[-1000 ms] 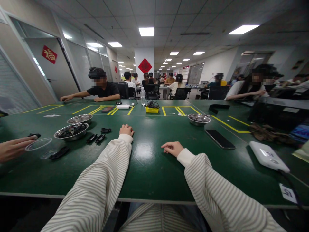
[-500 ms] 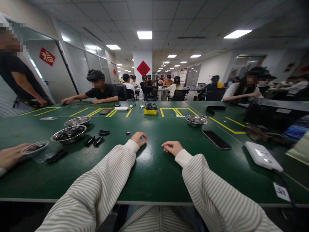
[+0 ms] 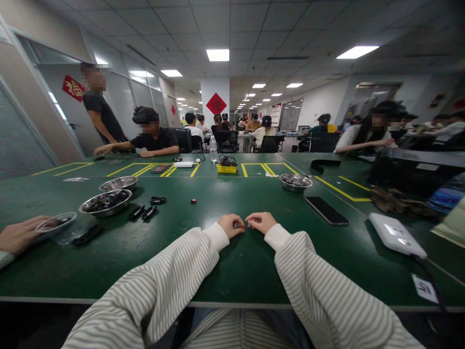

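Note:
My left hand [image 3: 228, 227] is closed in a pinch around a small red-orange piece [image 3: 238, 225]; its exact kind is too small to make out. Just to the right, my right hand [image 3: 263, 223] has its thumb and fingers pressed together, its fingertips close to that piece. Whatever the right fingers hold, if anything, is hidden. Both hands are low over the green table [image 3: 240, 271]. Beyond my left hand lies another small dark-red piece [image 3: 193, 201].
On the left are metal bowls [image 3: 105, 202] of black parts, several loose black parts [image 3: 148, 213], and a co-worker's hand [image 3: 22, 235] at a clear plastic cup [image 3: 56, 223]. On the right are another metal bowl [image 3: 296, 183], a phone [image 3: 326, 210] and a white device [image 3: 397, 234].
My left hand has moved right and nearer to me with the red-orange piece, up to my right hand. The right hand has barely moved. A standing person at the left has walked rightward.

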The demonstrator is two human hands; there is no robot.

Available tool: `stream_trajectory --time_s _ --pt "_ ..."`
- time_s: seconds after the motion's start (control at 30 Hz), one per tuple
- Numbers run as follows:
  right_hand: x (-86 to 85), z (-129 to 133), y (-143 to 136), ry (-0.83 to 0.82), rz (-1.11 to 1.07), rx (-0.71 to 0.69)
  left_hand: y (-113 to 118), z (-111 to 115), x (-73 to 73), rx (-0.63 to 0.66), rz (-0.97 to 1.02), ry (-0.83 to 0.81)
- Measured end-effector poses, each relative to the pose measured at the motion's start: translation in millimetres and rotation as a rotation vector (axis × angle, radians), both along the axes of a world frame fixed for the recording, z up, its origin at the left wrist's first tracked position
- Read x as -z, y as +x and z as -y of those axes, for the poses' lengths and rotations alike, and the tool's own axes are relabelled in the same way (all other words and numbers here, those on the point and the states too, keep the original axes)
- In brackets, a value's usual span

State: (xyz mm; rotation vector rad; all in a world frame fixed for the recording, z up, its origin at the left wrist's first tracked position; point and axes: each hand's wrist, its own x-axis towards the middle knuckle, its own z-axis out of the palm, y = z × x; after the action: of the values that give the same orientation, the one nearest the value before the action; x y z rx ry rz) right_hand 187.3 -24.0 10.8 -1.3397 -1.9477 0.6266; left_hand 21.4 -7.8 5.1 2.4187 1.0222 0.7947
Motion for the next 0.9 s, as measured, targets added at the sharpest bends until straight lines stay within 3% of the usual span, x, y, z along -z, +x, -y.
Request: stream_trajectory --time_s 0.23,0.47,0.7,0.8,0.9 --pt "1.5 1 0 0.114 0.221 -0.153 0 0 1.7 -0.009 0.017 -0.057" --pt "5.9 -1 0 0.103 0.208 -0.134 -5 -3 -1.2 0.077 0.000 -0.070" --pt "7.3 0 -2 0.138 0.195 -0.144 -10 -10 -0.7 0.207 -0.007 0.036" --pt "7.2 0 -3 0.157 0.211 -0.149 -20 -23 -3.7 0.089 -0.030 0.126" --pt "7.2 0 -3 0.156 0.206 -0.159 -53 -49 -8.1 -0.229 -0.081 0.266"
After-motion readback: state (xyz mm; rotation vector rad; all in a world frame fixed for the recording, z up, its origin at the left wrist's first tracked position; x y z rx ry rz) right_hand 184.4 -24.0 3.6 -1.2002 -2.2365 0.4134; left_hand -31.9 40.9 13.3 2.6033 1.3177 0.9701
